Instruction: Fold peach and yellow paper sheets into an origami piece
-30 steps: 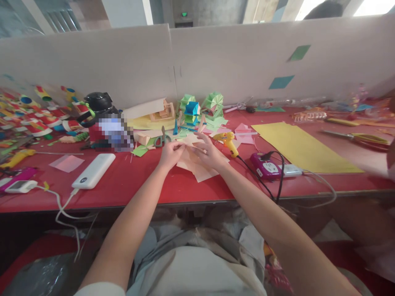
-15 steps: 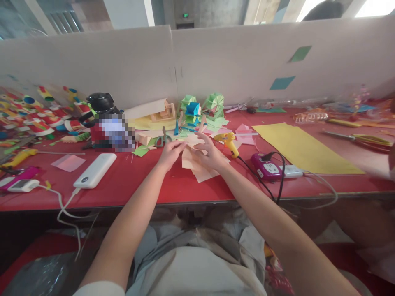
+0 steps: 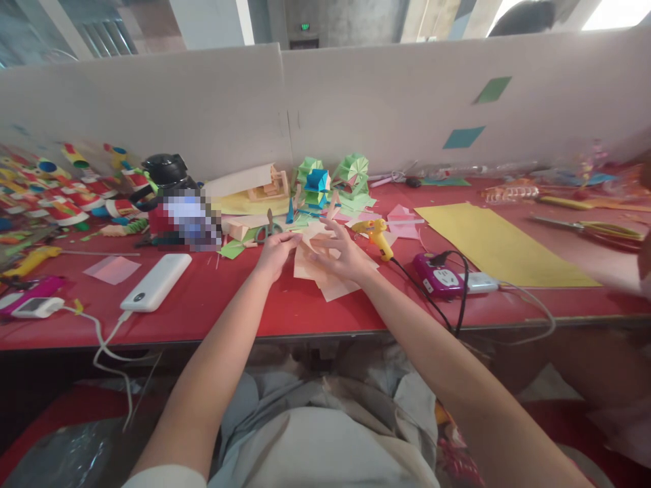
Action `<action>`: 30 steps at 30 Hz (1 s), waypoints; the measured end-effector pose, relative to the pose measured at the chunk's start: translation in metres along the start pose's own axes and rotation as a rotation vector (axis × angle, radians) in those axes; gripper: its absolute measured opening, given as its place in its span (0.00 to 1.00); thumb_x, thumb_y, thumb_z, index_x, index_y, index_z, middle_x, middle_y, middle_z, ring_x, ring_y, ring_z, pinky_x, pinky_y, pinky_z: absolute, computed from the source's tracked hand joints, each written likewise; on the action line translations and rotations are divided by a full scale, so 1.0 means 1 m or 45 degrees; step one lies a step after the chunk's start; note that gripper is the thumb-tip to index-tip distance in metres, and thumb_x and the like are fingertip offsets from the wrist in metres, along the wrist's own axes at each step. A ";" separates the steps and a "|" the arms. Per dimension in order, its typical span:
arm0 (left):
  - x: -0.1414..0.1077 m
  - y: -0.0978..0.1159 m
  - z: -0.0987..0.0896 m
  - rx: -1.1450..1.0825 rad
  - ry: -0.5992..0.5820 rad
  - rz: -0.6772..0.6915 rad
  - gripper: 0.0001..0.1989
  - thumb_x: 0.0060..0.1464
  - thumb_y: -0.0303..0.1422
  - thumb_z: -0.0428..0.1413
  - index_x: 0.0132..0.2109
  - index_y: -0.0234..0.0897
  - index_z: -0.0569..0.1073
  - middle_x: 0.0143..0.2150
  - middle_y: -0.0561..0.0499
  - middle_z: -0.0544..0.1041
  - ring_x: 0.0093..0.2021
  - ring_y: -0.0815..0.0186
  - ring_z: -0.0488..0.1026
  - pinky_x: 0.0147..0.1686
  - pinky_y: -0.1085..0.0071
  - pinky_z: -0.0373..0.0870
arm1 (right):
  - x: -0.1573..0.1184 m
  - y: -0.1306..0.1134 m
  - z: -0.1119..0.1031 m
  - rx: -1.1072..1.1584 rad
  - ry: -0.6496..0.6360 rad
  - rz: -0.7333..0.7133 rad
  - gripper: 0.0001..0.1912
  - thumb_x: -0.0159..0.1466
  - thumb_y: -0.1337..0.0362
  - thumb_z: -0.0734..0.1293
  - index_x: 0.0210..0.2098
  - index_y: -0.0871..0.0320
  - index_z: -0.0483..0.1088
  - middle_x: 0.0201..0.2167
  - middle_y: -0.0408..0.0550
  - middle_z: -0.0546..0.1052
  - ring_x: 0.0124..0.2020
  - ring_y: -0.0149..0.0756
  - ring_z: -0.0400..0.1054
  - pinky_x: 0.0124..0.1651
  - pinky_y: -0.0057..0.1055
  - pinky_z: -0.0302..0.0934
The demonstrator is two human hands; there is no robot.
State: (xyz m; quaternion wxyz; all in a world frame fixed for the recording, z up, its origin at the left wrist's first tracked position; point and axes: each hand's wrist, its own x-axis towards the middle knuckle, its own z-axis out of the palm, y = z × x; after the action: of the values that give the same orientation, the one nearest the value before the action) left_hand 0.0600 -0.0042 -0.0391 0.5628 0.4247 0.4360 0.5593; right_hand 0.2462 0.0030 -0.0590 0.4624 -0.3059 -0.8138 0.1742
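Pale peach paper (image 3: pixel 333 286) lies on the red table in front of me, one sheet overlapping another. My left hand (image 3: pixel 277 255) pinches the left edge of the upper sheet between thumb and fingers. Over the same paper, my right hand (image 3: pixel 343 251) has its fingers spread, the lower ones touching the sheet. Beside my right hand lies a yellow hot glue gun (image 3: pixel 375 236). Scissors with dark green handles (image 3: pixel 265 234) sit just beyond my left hand. Behind the hands stand folded green and blue paper pieces (image 3: pixel 318 186).
A purple power strip (image 3: pixel 441 276) with cables and a yellow sheet (image 3: pixel 503 244) are to the right. On the left are a white power bank (image 3: pixel 156 282), a black-lidded bottle (image 3: pixel 167 176) and colourful paper-tube figures (image 3: pixel 66 196). A white partition (image 3: pixel 381 108) closes the back.
My left hand has moved slightly left, drawing the paper's edge with it. My right hand stays nearly in place.
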 end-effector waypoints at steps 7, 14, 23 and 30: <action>0.005 -0.003 -0.003 -0.045 0.059 0.048 0.15 0.38 0.38 0.68 0.33 0.34 0.77 0.29 0.49 0.80 0.32 0.63 0.77 0.38 0.67 0.72 | 0.004 0.006 0.005 0.205 0.134 0.173 0.17 0.62 0.46 0.67 0.39 0.52 0.77 0.51 0.53 0.70 0.55 0.45 0.65 0.56 0.45 0.64; 0.004 -0.006 -0.002 0.059 -0.022 0.056 0.17 0.39 0.40 0.68 0.33 0.33 0.77 0.32 0.49 0.79 0.35 0.63 0.75 0.37 0.68 0.72 | 0.006 0.010 0.010 0.525 0.158 0.367 0.09 0.60 0.58 0.68 0.35 0.56 0.67 0.31 0.44 0.71 0.32 0.32 0.66 0.34 0.31 0.63; 0.001 -0.008 0.004 0.344 -0.228 0.209 0.19 0.45 0.47 0.64 0.34 0.33 0.76 0.32 0.49 0.77 0.34 0.62 0.74 0.34 0.66 0.74 | 0.009 0.013 0.004 0.525 0.257 0.420 0.09 0.59 0.59 0.66 0.37 0.55 0.66 0.24 0.38 0.61 0.24 0.28 0.54 0.28 0.28 0.50; 0.000 -0.007 0.003 0.459 -0.194 0.351 0.22 0.44 0.50 0.64 0.31 0.34 0.76 0.28 0.50 0.77 0.28 0.66 0.72 0.30 0.69 0.71 | 0.009 0.015 0.005 0.509 0.214 0.388 0.11 0.59 0.56 0.68 0.37 0.55 0.67 0.24 0.39 0.62 0.25 0.29 0.55 0.28 0.29 0.51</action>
State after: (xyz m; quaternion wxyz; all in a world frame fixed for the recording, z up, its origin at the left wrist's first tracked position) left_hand 0.0648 -0.0039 -0.0448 0.4275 0.6149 0.4230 0.5101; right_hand 0.2430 0.0205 -0.0641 0.5480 -0.3410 -0.6665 0.3731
